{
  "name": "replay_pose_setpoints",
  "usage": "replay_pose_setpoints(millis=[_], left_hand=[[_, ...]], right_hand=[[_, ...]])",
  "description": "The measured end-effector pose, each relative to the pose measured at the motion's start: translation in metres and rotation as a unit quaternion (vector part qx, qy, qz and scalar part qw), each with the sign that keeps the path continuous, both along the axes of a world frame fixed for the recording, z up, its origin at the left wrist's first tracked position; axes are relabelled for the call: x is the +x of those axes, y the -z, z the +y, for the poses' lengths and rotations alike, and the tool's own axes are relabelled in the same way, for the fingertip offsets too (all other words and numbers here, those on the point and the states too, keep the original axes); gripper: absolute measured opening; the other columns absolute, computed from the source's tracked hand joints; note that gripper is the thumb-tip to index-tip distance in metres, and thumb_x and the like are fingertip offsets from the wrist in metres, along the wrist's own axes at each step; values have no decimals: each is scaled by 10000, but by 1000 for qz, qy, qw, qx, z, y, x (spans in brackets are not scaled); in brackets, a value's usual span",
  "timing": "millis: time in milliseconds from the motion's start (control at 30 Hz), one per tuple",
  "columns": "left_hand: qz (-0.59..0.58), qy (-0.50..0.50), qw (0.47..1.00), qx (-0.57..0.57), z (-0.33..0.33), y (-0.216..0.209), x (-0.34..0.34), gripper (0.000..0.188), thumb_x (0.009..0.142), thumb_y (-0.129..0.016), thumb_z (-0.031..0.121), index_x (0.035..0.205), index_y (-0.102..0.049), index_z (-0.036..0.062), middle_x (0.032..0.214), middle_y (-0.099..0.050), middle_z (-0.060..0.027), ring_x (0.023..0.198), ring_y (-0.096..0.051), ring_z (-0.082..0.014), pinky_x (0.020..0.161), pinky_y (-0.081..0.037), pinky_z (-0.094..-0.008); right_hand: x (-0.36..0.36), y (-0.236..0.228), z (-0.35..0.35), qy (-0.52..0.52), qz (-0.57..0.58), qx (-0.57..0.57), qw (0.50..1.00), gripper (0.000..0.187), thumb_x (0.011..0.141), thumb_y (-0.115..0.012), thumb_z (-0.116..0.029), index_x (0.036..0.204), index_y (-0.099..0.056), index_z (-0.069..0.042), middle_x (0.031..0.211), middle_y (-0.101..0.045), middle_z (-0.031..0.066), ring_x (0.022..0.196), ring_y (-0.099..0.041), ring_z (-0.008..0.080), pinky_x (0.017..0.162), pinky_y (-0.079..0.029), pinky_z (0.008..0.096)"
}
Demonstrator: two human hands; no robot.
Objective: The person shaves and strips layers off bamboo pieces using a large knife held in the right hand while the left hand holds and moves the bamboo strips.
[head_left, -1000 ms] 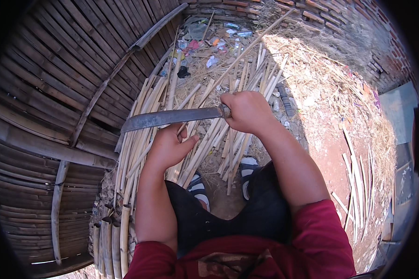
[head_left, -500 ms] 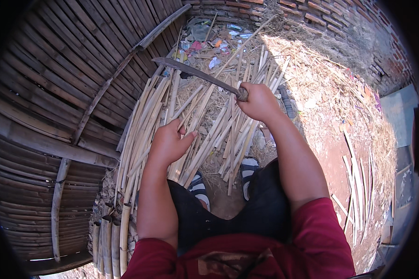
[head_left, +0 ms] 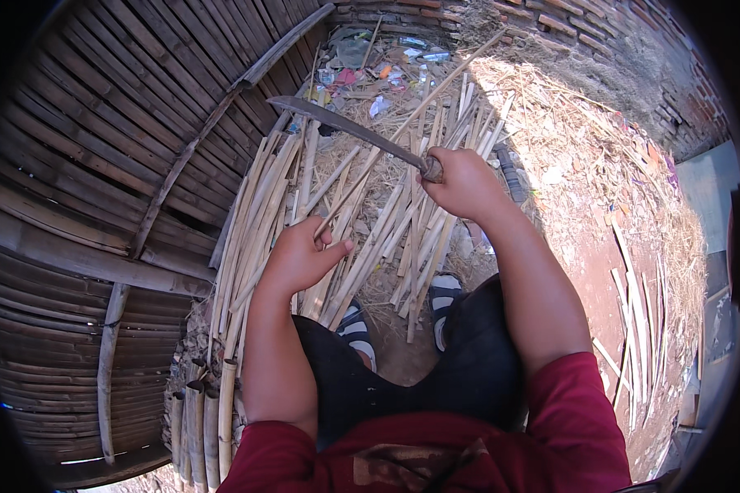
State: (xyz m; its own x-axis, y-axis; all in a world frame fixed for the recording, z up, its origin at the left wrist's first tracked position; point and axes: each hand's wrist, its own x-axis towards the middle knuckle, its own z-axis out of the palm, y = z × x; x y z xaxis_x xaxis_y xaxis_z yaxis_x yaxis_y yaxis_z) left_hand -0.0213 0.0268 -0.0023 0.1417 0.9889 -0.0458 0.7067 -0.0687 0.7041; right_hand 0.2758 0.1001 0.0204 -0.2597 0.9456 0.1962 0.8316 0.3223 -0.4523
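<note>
My right hand [head_left: 466, 182] is closed round the handle of a machete [head_left: 349, 127], its curved dark blade pointing to the far left. My left hand [head_left: 302, 256] is curled round the near end of a long thin bamboo strip [head_left: 456, 72], thumb sticking out to the right. That strip slants away toward the brick wall, and the blade passes across it in the picture; whether they touch I cannot tell. Beneath both hands lies a loose pile of split bamboo strips [head_left: 384, 234].
On the left stands a bamboo slat wall [head_left: 107, 156], with upright bamboo tubes [head_left: 195, 427] at its near end. Litter [head_left: 378, 107] lies at the back before a brick wall [head_left: 567, 29]. Straw [head_left: 584, 131] and more strips [head_left: 637, 320] are on the right. My sandalled feet [head_left: 356, 333] flank bare soil.
The view has shifted slightly. My left thumb has moved a little outward, and the far end of the strip has moved slightly right. The machete stays nearly in place.
</note>
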Motion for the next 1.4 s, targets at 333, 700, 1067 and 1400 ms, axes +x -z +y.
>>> replay_pose_setpoints(millis=[333,700,1067,1400], left_hand=[[15,-2,999,-36,-4,-10,3,391,822,-871,279,805,-554,50,692,-555,-20,638,-512,-107,569,-433,-308],[38,-16,999,21,-4,-5,0,402,828,-870,305,809,-592,15,653,-576,-51,605,-541,-129,575,-456,-331],[-92,-33,995,-24,-3,-10,-17,353,939,-798,301,826,-588,41,700,-508,41,666,-460,-74,595,-406,-271],[-107,-13,993,-44,-11,-21,-13,354,917,-815,249,789,-524,93,712,-485,60,671,-445,-56,582,-396,-274]], right_hand=[[17,7,18,45,28,-29,998,253,858,-726,-225,1044,-707,-54,871,-725,227,881,-709,423,813,-565,506],[11,9,17,2,5,-47,999,246,811,-716,-193,1006,-708,-43,896,-722,218,909,-707,410,829,-566,500],[9,-9,-12,-165,14,28,986,311,866,-776,-354,973,-682,-78,844,-708,175,864,-700,410,752,-548,509],[-10,0,-7,-84,-44,118,988,276,818,-785,-300,907,-640,-84,768,-691,148,768,-689,404,682,-531,516]])
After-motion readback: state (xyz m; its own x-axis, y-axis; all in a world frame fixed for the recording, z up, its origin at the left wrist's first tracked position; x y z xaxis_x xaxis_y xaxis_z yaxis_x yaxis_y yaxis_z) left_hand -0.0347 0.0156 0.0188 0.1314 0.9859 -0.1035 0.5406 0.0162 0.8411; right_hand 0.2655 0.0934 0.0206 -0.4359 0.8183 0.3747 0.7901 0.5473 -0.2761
